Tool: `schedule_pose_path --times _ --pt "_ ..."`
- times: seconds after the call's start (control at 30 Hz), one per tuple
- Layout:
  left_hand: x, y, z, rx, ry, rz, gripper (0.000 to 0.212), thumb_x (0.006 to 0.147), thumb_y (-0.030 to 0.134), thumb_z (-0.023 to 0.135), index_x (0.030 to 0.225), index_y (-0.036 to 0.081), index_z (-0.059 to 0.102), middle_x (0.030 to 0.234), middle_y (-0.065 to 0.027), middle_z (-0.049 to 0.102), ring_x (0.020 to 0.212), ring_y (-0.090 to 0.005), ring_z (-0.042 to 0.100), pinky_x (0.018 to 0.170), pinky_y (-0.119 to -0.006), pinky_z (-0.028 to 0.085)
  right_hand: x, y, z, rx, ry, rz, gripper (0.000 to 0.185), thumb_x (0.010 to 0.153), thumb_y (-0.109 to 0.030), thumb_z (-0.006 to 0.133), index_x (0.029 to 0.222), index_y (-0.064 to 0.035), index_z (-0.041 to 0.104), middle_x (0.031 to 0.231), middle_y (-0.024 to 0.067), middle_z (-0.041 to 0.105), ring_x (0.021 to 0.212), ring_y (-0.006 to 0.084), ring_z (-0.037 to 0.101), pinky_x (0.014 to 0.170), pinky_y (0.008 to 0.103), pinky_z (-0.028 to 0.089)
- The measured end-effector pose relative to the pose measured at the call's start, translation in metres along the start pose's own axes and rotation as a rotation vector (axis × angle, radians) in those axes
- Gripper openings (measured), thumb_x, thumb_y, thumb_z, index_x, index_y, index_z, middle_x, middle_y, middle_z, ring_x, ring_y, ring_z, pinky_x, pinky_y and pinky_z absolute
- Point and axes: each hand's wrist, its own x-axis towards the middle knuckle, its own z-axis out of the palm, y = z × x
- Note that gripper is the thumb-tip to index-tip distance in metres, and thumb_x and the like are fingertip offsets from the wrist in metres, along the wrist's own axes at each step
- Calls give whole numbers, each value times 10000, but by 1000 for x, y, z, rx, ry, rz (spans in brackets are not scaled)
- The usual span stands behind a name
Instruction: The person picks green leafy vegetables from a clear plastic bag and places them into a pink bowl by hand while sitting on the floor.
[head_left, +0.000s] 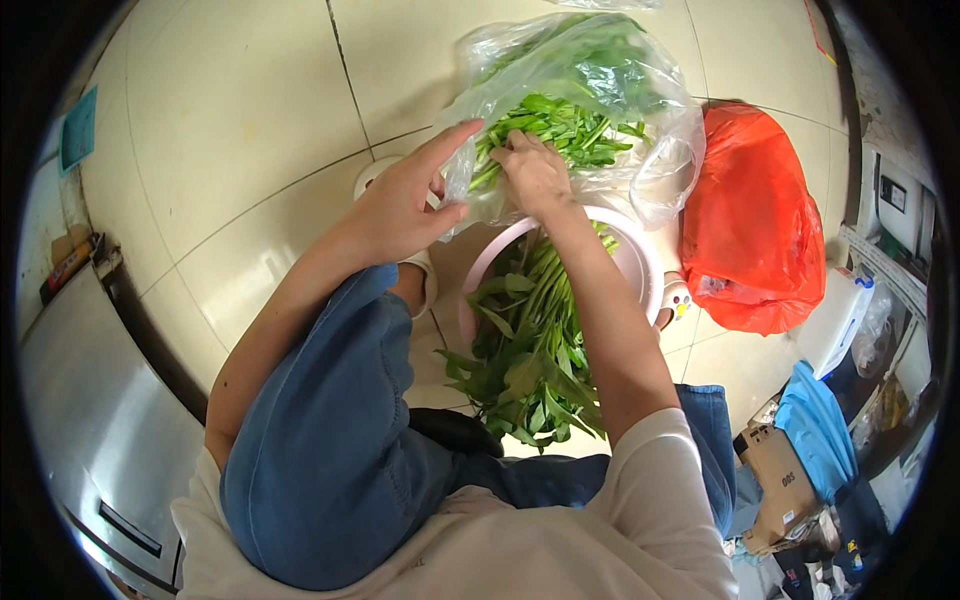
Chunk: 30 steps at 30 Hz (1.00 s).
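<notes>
A clear plastic bag (667, 161) lies on the floor before me, its mouth facing me. Bunched leafy greens (592, 139) with pale stems fill it. My left hand (409, 195) is at the left side of the bag's mouth, thumb and index finger spread, the other fingers curled at the plastic edge. Inside the mouth, my right hand (534, 172) has its fingers bent around stems of the greens; its fingertips are partly hidden. Below my right wrist stands a pale pink plastic basin (646, 259). More long-stemmed greens (536, 337) lie in it, leaves hanging over the near rim towards me.
A red plastic bag (750, 225) sits on the tiled floor (247, 112) to the right. Further right are a white plastic container (832, 322), a blue bag (814, 431) and a cardboard box (780, 480). A metal-fronted appliance (105, 420) stands at left. My knees flank the basin.
</notes>
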Motion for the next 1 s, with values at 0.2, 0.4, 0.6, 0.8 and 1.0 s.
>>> schedule_pose_path --times 0.2,0.4,0.6,0.8,1.0 --pt "-3 8 -6 -14 14 -57 762 841 -66 551 1506 161 256 775 -23 535 642 -63 470 633 -230 505 15 10 5 -264 -55 -278 296 785 -103 587 1075 -137 636 1150 90 554 1117 241 565 910 397 479" --pt "-7 8 -18 47 136 -30 730 806 34 611 1468 181 342 632 -44 484 570 -126 457 566 -300 453 -15 18 -43 278 390 -19 349 766 8 589 1073 -143 658 1000 130 569 900 328 608 779 408 511" --pt "-19 50 -37 -12 24 -49 698 838 -81 518 1479 100 309 1107 -62 597 635 -41 472 596 -210 426 -29 24 -64 348 547 191 281 771 -15 632 1026 -129 656 967 128 569 824 342 615 723 439 502" --pt "-22 76 -40 -58 -52 -87 688 840 -87 521 1474 75 308 1446 -45 428 846 -72 575 723 -224 475 -25 50 -71 638 789 200 135 866 -156 668 989 -109 698 942 101 658 773 214 631 686 363 506" --pt "-20 66 -25 -189 86 62 723 856 -18 565 1498 132 268 1180 -79 555 819 -109 557 718 -267 502 -71 21 -141 1377 726 322 257 942 -218 597 1094 -20 657 947 39 644 729 112 553 662 248 458"
